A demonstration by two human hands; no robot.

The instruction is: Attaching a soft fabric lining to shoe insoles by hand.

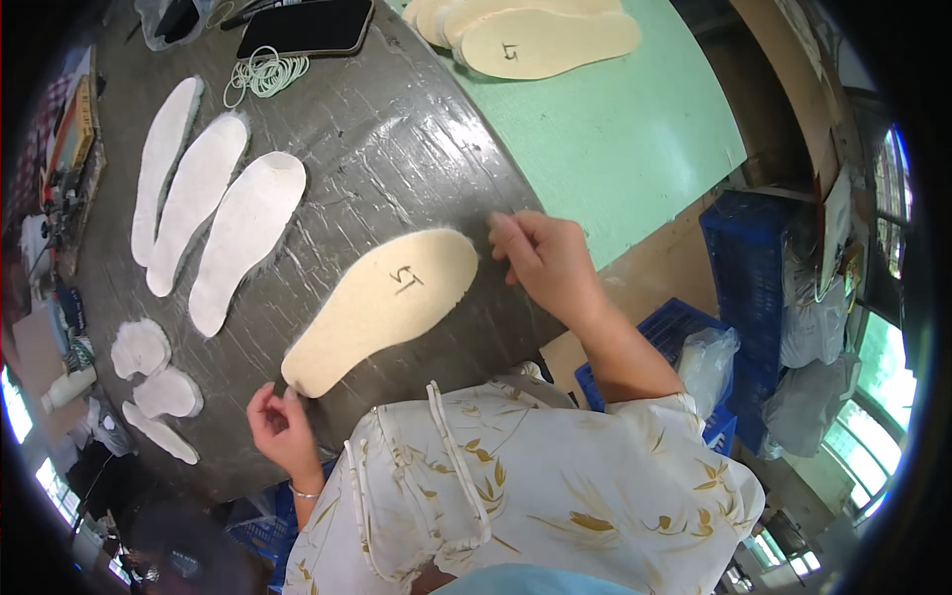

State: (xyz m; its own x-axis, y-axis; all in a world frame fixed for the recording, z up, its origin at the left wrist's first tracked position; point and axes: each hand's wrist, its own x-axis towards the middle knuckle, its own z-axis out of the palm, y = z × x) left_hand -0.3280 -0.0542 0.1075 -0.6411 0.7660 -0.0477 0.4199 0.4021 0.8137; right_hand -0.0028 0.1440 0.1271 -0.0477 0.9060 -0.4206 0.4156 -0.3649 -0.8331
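A cream shoe insole (387,302) with a dark handwritten mark lies flat on the dark table, slanting from near left to far right. My left hand (283,431) is at its narrow heel end. The fingers there are curled, with thumb and forefinger close to the insole's edge; whatever they pinch, if anything, is too small to tell. Just beyond the wide toe end, my right hand (543,263) hovers apart from the insole. Its fingers are bent in and the thumb meets the forefinger; the fingertips are slightly blurred, hiding anything between them.
Several white fleecy insoles (248,238) lie to the left, with small white fleecy pieces (167,392) nearer me. Pale rubber bands (268,74) rest beside a black phone (305,27). More cream insoles (550,45) are stacked on the green board (635,129). Blue crates (744,297) stand to the right.
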